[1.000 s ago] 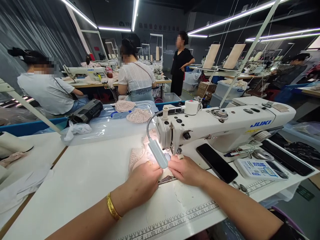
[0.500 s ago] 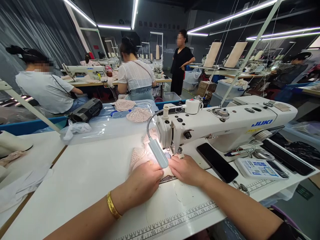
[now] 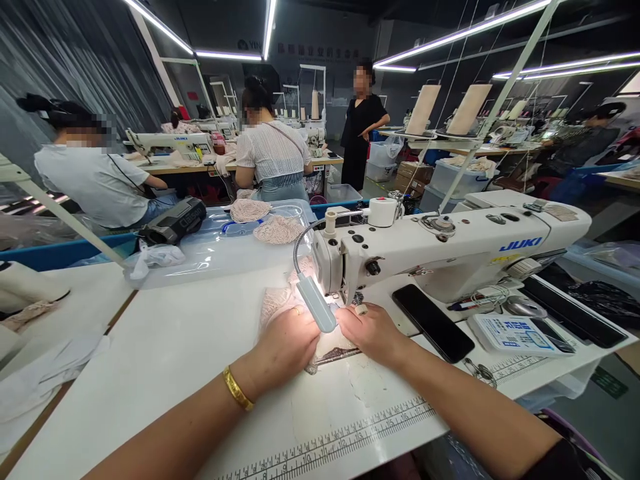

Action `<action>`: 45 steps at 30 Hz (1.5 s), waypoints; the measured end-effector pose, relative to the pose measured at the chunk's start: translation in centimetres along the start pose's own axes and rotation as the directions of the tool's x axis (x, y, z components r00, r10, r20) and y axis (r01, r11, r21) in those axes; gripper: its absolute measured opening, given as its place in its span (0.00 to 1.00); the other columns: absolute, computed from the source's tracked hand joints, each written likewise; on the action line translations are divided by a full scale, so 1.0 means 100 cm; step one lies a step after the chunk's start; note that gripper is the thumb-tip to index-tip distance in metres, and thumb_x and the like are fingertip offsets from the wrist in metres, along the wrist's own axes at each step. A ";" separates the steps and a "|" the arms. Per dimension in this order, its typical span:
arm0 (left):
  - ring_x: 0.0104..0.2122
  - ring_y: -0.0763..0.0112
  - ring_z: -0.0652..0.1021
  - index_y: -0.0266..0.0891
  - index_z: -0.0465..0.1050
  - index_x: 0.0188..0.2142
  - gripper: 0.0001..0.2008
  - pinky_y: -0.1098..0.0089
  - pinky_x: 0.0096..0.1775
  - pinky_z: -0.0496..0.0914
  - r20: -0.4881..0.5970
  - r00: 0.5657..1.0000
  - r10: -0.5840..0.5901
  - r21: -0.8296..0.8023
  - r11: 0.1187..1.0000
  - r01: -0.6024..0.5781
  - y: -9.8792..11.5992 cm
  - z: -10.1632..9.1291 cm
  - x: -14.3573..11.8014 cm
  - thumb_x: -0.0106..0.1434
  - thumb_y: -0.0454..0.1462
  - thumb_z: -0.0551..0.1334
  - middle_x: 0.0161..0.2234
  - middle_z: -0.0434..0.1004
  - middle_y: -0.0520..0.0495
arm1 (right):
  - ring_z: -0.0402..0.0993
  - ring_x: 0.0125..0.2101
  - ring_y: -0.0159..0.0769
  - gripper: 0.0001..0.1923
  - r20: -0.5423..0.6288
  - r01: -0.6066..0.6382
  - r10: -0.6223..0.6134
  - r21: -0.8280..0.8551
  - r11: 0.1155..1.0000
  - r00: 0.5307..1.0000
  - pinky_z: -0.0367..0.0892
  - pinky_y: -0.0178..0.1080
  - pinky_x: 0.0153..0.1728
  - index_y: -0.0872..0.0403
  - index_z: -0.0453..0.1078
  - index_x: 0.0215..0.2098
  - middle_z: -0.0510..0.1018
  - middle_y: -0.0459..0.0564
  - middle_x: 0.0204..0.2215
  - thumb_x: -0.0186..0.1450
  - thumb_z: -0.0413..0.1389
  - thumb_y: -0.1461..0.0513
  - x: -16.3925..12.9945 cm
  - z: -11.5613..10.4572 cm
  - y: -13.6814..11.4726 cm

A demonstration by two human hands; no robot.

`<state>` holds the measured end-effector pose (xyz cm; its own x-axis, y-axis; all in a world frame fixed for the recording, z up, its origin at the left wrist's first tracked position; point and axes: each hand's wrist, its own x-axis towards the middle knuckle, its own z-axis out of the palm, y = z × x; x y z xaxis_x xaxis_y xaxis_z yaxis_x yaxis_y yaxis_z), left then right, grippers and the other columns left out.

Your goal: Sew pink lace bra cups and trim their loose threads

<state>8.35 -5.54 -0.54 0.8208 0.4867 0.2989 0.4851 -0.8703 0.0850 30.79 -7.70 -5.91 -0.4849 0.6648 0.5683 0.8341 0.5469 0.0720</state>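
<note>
**Lace piece held flat under the needle of a white sewing machine**

A pale pink lace piece [image 3: 278,303] is pressed onto the white table [image 3: 165,360] by both hands, directly in front of the needle area of the sewing machine [image 3: 450,250]. The left hand [image 3: 286,343] is laid palm down on the lace, fingers together and flattened against the cloth, a ring seen on one finger and one gold bangle [image 3: 238,389] on the wrist. The right hand [image 3: 373,332] is laid on the near right part of the same piece, fingers extended side by side toward the presser foot, their tips touching the fabric just beside the needle. Nothing is gripped by either hand; the cloth is only held down.

The long axis of the lace piece is run roughly from the far left toward the near right, its near end being tucked under the hands and its far end pointed away past the lamp. Most of its middle is hidden by the hands and washed out by the light, so its exact outline cannot be told.

One gooseneck lamp [image 3: 316,304] is hung over the work between the two hands. On the machine bed, right of the hands, one dark phone [image 3: 433,323] is laid flat, with one printed card [image 3: 510,333] further right. One printed ruler strip [image 3: 350,437] is fixed along the near table edge. Two more lace pieces [image 3: 265,220] are seen on the clear plastic sheet beyond the table
</note>
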 end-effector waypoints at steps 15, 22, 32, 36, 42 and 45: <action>0.33 0.62 0.75 0.40 0.72 0.34 0.08 0.62 0.37 0.70 0.057 0.997 -0.057 0.013 0.998 0.057 -0.003 0.003 0.002 0.65 0.28 0.56 0.34 0.78 0.48 | 0.48 0.22 0.33 0.13 -0.054 0.067 -0.066 0.024 0.997 0.996 0.48 0.37 0.27 0.53 0.60 0.27 0.60 0.41 0.19 0.61 0.48 0.75 -0.001 0.002 0.000; 0.36 0.60 0.77 0.41 0.75 0.39 0.10 0.61 0.39 0.71 0.015 0.999 -0.041 -0.006 0.999 0.041 -0.006 0.006 0.001 0.65 0.29 0.57 0.38 0.80 0.48 | 0.46 0.21 0.33 0.12 -0.063 0.078 -0.075 0.040 0.996 0.995 0.45 0.37 0.25 0.53 0.61 0.26 0.60 0.41 0.19 0.58 0.48 0.76 0.000 -0.001 -0.002; 0.37 0.59 0.77 0.41 0.75 0.39 0.10 0.59 0.40 0.72 0.026 0.999 -0.047 0.011 0.999 0.047 -0.005 0.007 0.001 0.65 0.29 0.57 0.39 0.81 0.47 | 0.46 0.21 0.32 0.14 -0.074 0.093 -0.087 0.084 0.992 0.993 0.44 0.37 0.25 0.53 0.61 0.26 0.61 0.40 0.19 0.68 0.48 0.72 -0.001 -0.004 -0.001; 0.37 0.59 0.78 0.41 0.76 0.39 0.11 0.59 0.40 0.72 0.041 0.998 -0.049 0.014 0.999 0.048 -0.007 0.008 0.000 0.65 0.29 0.56 0.40 0.81 0.47 | 0.48 0.21 0.32 0.15 -0.059 0.095 -0.091 0.072 0.993 0.994 0.45 0.38 0.25 0.53 0.61 0.25 0.62 0.40 0.19 0.68 0.48 0.71 -0.002 -0.005 0.000; 0.39 0.59 0.77 0.41 0.76 0.35 0.09 0.59 0.42 0.70 0.055 0.997 -0.061 0.024 0.998 0.060 -0.008 0.005 0.002 0.67 0.31 0.57 0.38 0.80 0.46 | 0.51 0.22 0.32 0.14 -0.046 0.092 -0.088 0.095 0.991 0.995 0.46 0.38 0.26 0.53 0.62 0.27 0.64 0.41 0.19 0.69 0.48 0.71 -0.005 -0.005 0.000; 0.38 0.58 0.76 0.40 0.74 0.32 0.09 0.57 0.42 0.68 0.078 0.991 -0.112 0.060 0.992 0.107 -0.009 0.003 0.002 0.68 0.34 0.58 0.35 0.79 0.46 | 0.54 0.22 0.32 0.14 -0.026 0.089 -0.087 0.086 0.992 0.996 0.47 0.38 0.27 0.53 0.63 0.27 0.66 0.41 0.20 0.70 0.47 0.70 -0.007 -0.003 0.001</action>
<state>8.21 -4.67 -0.83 0.7826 0.5851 0.2126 0.5873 -0.8072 0.0597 31.25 -8.27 -6.11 -0.5488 0.6013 0.5807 0.7621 0.6454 0.0519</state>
